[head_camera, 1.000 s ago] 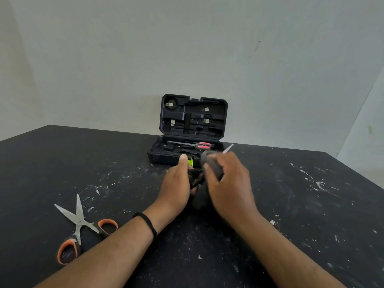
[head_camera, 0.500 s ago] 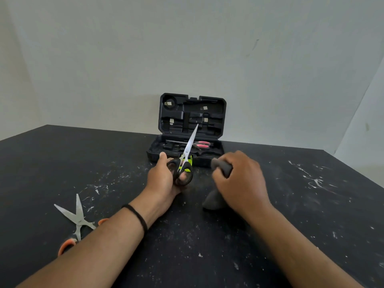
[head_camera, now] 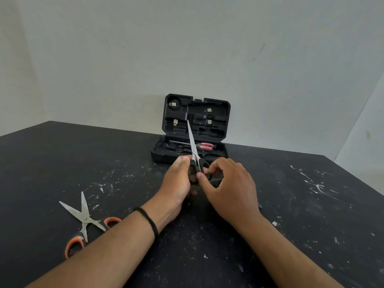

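Your left hand (head_camera: 176, 183) is curled tight around the handles of the black scissors (head_camera: 192, 142). Your right hand (head_camera: 230, 188) helps, pinching the right handle loop with the thumb and first finger. The other fingers of that hand are bent. The scissors are up off the table, right in the middle in front of you. Their blades are closed and point up and away from you, toward the case.

Next, the biggest thing is the black table (head_camera: 62, 163), with white scratches and specks all over it. At its far edge, by the pale wall (head_camera: 124, 59), stands a black tool case (head_camera: 226, 113) with its lid up. Near your left arm lie the orange scissors (head_camera: 85, 217), flat on the table with their blades wide open. A red-handled tool (head_camera: 204, 146) lies inside the bottom half of the case. A dark grey thing (head_camera: 216, 181) peeks out under your right fingers, but you cannot tell what it is. A thin black band (head_camera: 149, 221) sits on your left wrist.
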